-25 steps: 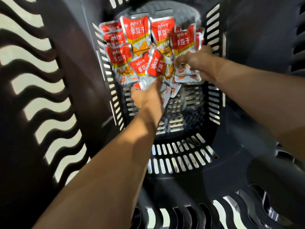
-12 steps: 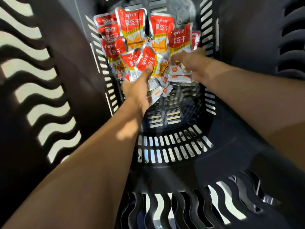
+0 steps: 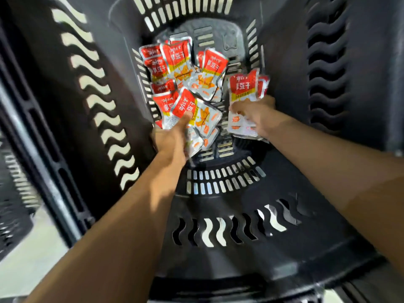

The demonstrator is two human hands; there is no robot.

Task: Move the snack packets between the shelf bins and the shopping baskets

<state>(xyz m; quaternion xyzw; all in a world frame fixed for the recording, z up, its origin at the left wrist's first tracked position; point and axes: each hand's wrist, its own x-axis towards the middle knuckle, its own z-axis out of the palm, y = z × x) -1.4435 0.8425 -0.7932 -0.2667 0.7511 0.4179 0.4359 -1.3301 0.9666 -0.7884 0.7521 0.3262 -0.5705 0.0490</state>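
Observation:
I look down into a deep black slotted shopping basket (image 3: 225, 182). Red, yellow and silver snack packets (image 3: 175, 62) lie heaped on its floor toward the far left. My left hand (image 3: 170, 138) grips a bunch of these packets (image 3: 188, 106), thumb pressed on a red one. My right hand (image 3: 253, 114) holds a separate stack of packets (image 3: 242, 88), lifted apart from the heap at the right side. Both forearms reach down from the near rim.
The basket's walls with wavy cut-outs (image 3: 98, 101) rise close on the left and right (image 3: 328, 62). A second dark slotted basket (image 3: 13, 193) stands at the far left, with pale floor (image 3: 28, 270) beside it.
My right hand has pulled its stack away from the heap, opening a gap. My left hand has taken hold of more packets. The view has shifted, and the basket floor now sits lower in the frame.

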